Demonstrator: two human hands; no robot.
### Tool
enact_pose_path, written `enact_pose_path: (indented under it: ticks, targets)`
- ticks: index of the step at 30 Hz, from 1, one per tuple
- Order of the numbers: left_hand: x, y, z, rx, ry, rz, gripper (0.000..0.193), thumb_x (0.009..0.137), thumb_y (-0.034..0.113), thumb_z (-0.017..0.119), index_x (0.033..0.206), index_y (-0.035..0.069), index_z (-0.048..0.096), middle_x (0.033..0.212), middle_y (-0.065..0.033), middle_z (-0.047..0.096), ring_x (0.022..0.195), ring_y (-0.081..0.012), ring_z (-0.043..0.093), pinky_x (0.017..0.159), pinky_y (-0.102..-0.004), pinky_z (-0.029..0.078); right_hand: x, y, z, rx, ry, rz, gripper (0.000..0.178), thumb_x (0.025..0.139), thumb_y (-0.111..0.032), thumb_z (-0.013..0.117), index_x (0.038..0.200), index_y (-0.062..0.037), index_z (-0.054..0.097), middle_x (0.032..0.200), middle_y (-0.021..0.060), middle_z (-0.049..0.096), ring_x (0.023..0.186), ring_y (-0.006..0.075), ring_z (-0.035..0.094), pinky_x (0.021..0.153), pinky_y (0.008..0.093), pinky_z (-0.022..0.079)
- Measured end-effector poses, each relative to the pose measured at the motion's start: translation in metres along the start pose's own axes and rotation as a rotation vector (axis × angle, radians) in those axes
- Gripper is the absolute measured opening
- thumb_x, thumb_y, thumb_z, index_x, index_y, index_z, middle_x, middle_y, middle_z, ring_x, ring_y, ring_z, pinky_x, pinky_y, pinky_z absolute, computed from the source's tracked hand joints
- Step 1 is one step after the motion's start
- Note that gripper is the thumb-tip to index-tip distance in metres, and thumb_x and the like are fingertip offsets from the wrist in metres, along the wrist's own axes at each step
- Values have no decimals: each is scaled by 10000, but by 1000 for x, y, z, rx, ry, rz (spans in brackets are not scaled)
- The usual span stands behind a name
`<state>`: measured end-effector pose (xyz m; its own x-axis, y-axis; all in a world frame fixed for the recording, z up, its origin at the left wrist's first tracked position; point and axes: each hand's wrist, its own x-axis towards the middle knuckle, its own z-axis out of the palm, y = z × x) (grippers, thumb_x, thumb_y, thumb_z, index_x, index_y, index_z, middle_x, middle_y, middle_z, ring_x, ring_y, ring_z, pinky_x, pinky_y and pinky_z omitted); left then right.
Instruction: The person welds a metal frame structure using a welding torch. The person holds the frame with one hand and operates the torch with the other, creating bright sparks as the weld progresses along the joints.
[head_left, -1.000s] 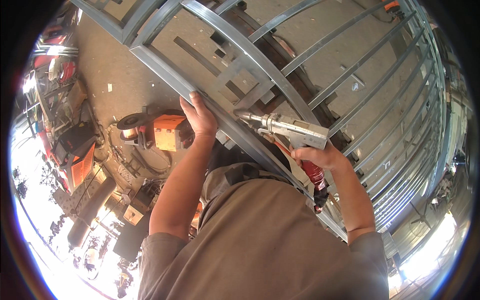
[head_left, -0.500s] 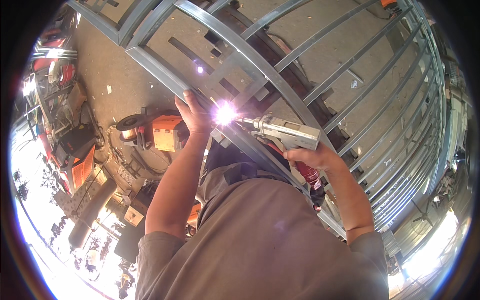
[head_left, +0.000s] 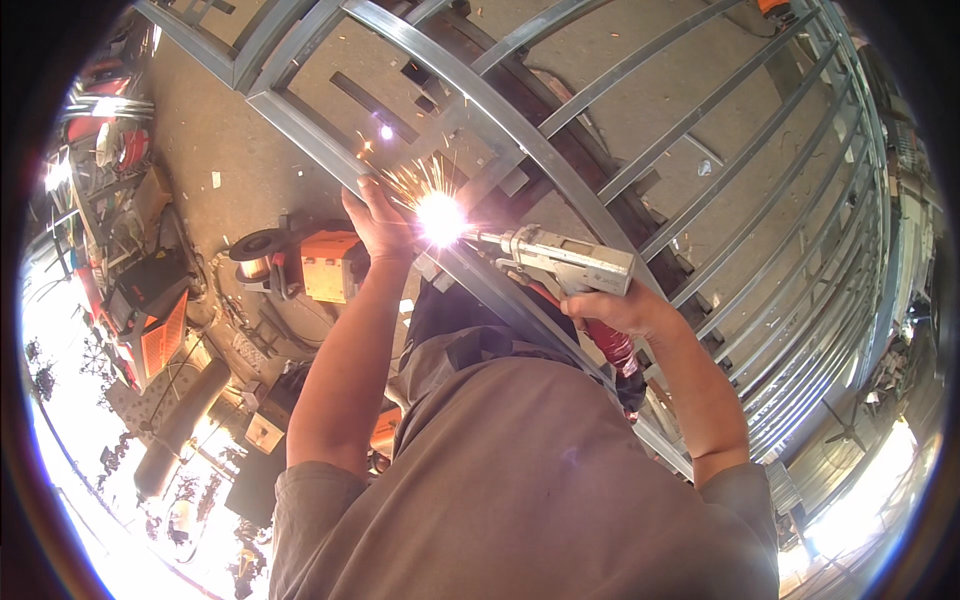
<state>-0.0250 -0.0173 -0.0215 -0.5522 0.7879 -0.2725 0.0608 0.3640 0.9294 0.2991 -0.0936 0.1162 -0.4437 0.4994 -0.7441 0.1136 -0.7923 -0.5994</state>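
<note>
My right hand (head_left: 622, 308) grips a grey pistol-shaped welding gun (head_left: 565, 262) with a red hose (head_left: 612, 348) trailing from its handle. The gun's tip meets a grey metal frame (head_left: 520, 125) of curved and straight bars, where a bright white arc (head_left: 441, 217) burns and sparks fly up and left. My left hand (head_left: 377, 222) rests on the frame bar just left of the arc, fingers curled over the bar. My brown shirt fills the lower middle of the view.
An orange welding machine (head_left: 328, 265) with a wire spool (head_left: 256, 245) stands on the concrete floor at the left. More orange and dark equipment (head_left: 150, 310) and a dark cylinder (head_left: 180, 425) lie further left. The frame's bars run off to the right.
A second ago no arc burned at the gun's tip. It lit half a second ago and now is brighter with sparks spraying. Both hands stay in place.
</note>
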Motion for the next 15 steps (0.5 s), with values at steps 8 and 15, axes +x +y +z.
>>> enact_pose_path:
  ticks: [8, 15]
  targets:
    - [-4, 8, 2, -29, 15, 13, 722, 1063, 536, 508, 1439, -81, 470, 1269, -196, 612, 1142, -273, 582, 1026, -406, 462, -2, 7, -1, 20, 4, -33, 512, 877, -88, 763, 1369, -37, 630, 913, 28, 673, 712, 115, 642, 632, 298, 557]
    - [11, -5, -3, -65, -63, 22, 759, 1062, 546, 521, 1486, -80, 449, 1303, -209, 616, 1173, -281, 591, 1053, -414, 457, -13, 11, 0, 80, 23, -33, 512, 879, -98, 761, 1370, -48, 625, 929, 23, 678, 763, 118, 656, 675, 308, 570]
